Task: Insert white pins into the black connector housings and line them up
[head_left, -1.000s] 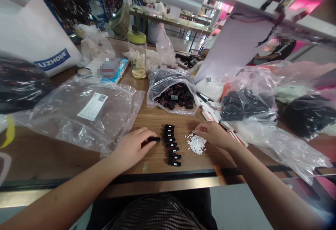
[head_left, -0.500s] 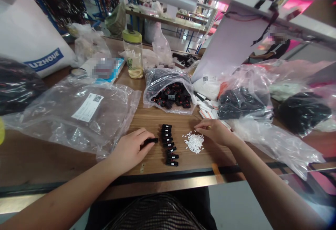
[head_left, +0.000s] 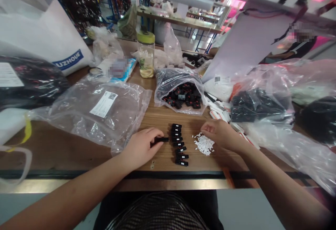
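My left hand [head_left: 144, 146] is closed on a black connector [head_left: 161, 139], which sticks out to the right from between thumb and fingers. Just right of it, several black connectors [head_left: 177, 139] with white dots lie in a column on the wooden table [head_left: 157, 116]. A pile of small white pieces [head_left: 204, 144] is spread to the right of the column. My right hand [head_left: 215, 132] is at the upper right edge of the pile, its fingers pinched together; whatever is between the fingertips is too small to make out.
An open plastic bag [head_left: 159, 95] of black connectors stands behind the column. A flat clear bag [head_left: 78, 114] lies at left, a bottle [head_left: 145, 57] behind. More bags [head_left: 262, 107] fill the right side. A person [head_left: 301, 50] is at the far right.
The camera view has shifted, so the table items appear further right. My right fingers have drawn together at the pile's edge. My left hand keeps its hold on the connector.
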A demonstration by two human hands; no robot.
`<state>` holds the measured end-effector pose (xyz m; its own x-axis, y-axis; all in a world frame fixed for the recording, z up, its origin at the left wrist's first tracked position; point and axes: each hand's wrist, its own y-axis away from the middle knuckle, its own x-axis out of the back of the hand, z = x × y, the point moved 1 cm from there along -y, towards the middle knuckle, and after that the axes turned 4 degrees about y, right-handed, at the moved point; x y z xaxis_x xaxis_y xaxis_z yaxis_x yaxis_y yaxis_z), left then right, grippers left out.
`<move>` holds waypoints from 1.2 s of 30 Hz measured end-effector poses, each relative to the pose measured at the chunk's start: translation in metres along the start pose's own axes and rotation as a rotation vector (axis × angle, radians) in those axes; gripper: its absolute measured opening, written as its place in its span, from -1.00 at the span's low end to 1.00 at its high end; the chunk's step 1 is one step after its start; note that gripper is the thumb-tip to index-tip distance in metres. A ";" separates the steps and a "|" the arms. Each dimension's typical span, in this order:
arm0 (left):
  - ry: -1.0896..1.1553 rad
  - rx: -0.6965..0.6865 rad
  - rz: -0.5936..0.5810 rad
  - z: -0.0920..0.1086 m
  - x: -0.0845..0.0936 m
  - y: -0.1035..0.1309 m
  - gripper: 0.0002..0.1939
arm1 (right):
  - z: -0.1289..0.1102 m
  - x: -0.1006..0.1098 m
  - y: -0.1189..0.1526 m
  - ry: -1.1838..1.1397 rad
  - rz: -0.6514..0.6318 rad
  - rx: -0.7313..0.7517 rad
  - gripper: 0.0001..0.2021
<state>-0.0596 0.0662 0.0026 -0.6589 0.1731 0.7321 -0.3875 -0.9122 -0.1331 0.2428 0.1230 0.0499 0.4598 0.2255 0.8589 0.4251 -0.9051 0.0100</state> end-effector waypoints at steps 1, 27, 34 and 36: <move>0.002 0.012 0.007 0.000 0.000 0.000 -0.90 | -0.012 -0.004 -0.002 -0.002 -0.005 0.005 -0.88; 0.039 0.068 0.023 0.003 0.001 -0.001 -0.94 | -0.088 -0.067 -0.029 0.095 -0.020 0.383 -0.92; 0.042 0.069 0.017 0.002 0.000 0.000 -0.96 | -0.095 -0.063 -0.027 0.253 -0.039 0.477 -0.85; 0.047 0.080 0.017 0.002 0.001 0.000 -0.96 | -0.095 -0.062 -0.026 0.284 -0.030 0.500 -0.82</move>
<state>-0.0587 0.0653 0.0044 -0.6955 0.1727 0.6975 -0.3246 -0.9415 -0.0905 0.1294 0.0982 0.0454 0.2437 0.0801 0.9665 0.7834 -0.6038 -0.1474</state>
